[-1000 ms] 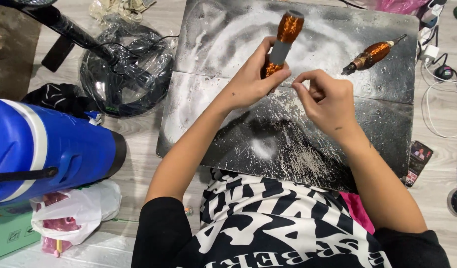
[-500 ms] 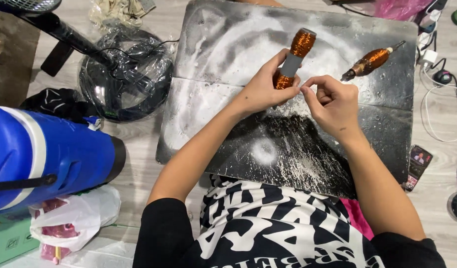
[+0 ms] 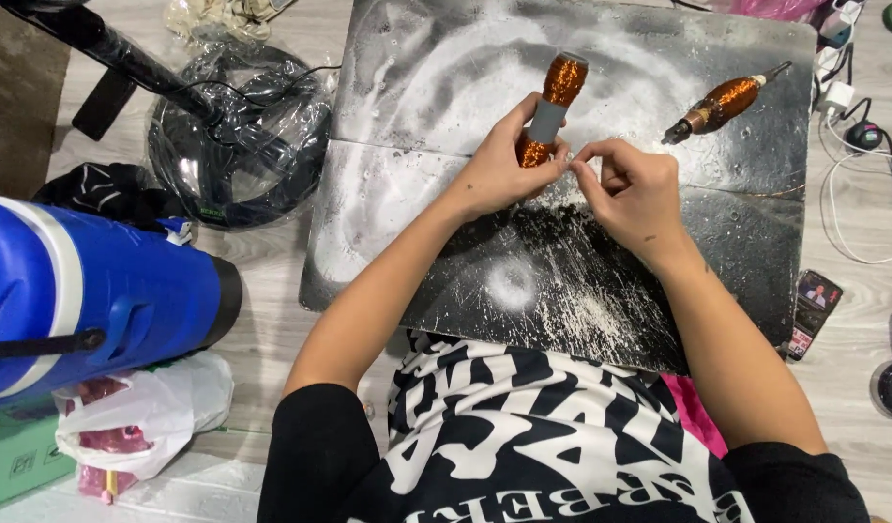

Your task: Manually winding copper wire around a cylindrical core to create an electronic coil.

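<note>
My left hand [image 3: 504, 165] grips a copper-wound armature [image 3: 552, 107] with a grey band around its middle, held upright over a dark, scratched metal sheet [image 3: 446, 252]. My right hand [image 3: 632, 192] is beside it, thumb and forefinger pinched together at the armature's lower end; whether a thin wire is between them cannot be told. A second copper-wound armature [image 3: 722, 103] with a shaft lies on the sheet to the upper right, apart from both hands.
A blue jug [image 3: 88, 291] lies at the left above a white plastic bag [image 3: 141, 416]. A plastic-wrapped fan base [image 3: 238, 145] sits upper left. White cables and plugs [image 3: 852, 126] and a phone [image 3: 814, 300] lie at the right on the wooden floor.
Both hands and the armature sit slightly lower and more central in view; the right hand's fingers have closed in toward the armature's lower end.
</note>
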